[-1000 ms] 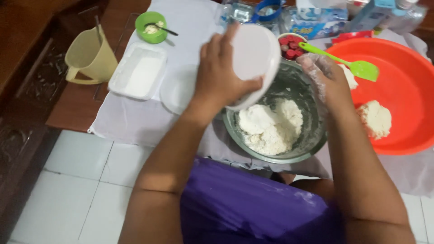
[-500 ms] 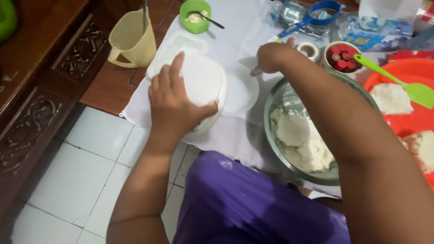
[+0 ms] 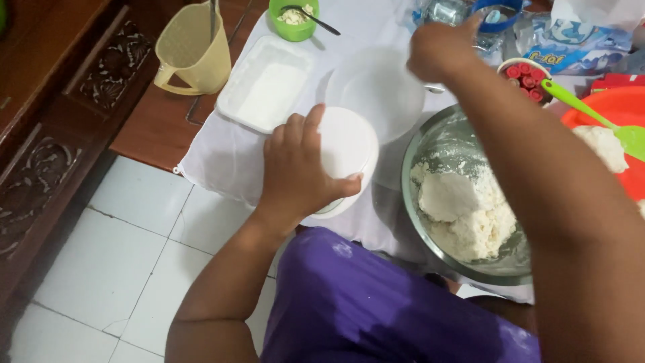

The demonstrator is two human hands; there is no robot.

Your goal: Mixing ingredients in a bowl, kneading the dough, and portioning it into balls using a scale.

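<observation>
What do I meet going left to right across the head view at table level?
Pale yellow plastic jug → white rectangular tray → round white plastic bowl under the left hand → steel mixing bowl of white dough → red plastic basin.

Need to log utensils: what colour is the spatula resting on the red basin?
Bright green spatula, clearest in the head view, lying across the red basin.
</observation>
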